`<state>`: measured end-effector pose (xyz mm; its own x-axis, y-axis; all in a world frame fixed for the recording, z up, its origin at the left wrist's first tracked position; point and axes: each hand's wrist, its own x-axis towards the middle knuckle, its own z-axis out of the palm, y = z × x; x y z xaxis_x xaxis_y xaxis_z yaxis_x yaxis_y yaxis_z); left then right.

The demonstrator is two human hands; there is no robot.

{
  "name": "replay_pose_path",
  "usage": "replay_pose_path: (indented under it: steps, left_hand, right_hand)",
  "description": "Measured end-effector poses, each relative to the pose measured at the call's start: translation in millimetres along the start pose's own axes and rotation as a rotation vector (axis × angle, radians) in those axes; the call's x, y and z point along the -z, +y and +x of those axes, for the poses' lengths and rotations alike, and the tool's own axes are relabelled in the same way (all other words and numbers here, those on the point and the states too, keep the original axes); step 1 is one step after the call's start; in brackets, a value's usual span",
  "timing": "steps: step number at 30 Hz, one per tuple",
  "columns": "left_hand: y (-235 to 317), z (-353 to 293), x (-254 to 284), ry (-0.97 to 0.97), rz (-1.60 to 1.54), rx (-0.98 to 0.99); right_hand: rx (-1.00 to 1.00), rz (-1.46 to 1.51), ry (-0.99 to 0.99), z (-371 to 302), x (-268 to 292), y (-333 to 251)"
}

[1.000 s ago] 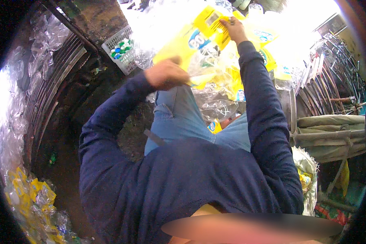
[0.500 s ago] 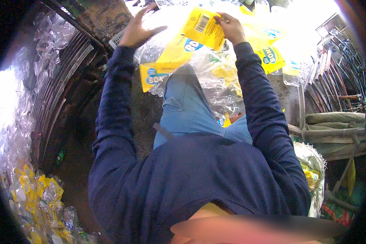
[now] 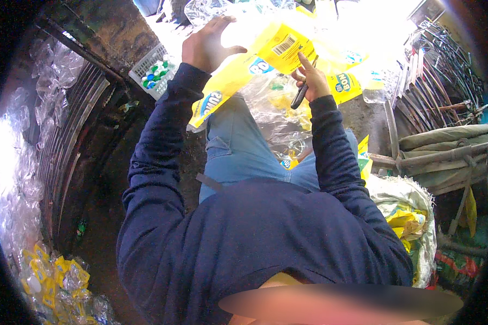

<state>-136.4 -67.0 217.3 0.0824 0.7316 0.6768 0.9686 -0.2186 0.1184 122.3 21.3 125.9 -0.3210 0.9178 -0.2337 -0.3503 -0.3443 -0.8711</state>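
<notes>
My left hand [image 3: 209, 46] has its thumb and fingers spread, at the upper left edge of a long yellow printed plastic label [image 3: 230, 86]. Glare washes out the area under the fingers, so any contact is unclear. My right hand [image 3: 313, 80] is closed around a slim dark-handled tool [image 3: 299, 96], which looks like a knife; its blade is not clearly visible. The right fingertips are at the right end of the yellow label, which stretches at a slant above my left knee. Between my legs lie clear plastic bottles [image 3: 282, 122], partly behind my right arm.
A grey crate [image 3: 138, 73] with coloured bottle caps stands at the upper left. Clear plastic and yellow scraps [image 3: 54, 276] are heaped along the left side. A white woven sack [image 3: 425, 233] with yellow scraps stands at my right. Thin metal rods [image 3: 444, 70] lean at the upper right.
My right hand has moved lower and the dark tool now shows in it. The left hand has shifted right and up. The yellow label is stretched out at a slant, and the cap crate has come into view.
</notes>
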Motion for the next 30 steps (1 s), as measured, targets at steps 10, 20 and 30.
replay_pose_path:
  steps: [10, 20, 30]
  left_hand:
    - [-17, -4, -9, -0.218, 0.054, 0.101]
    - [-25, -9, -31, -0.169, 0.218, 0.157]
    - [-58, -4, -32, 0.057, -0.016, -0.1]
  right_hand:
    - [-0.068, -0.092, 0.042, -20, -11, 48]
    - [0.068, -0.193, 0.051, -5, -15, 44]
    - [0.41, 0.665, -0.404, -30, -27, -65]
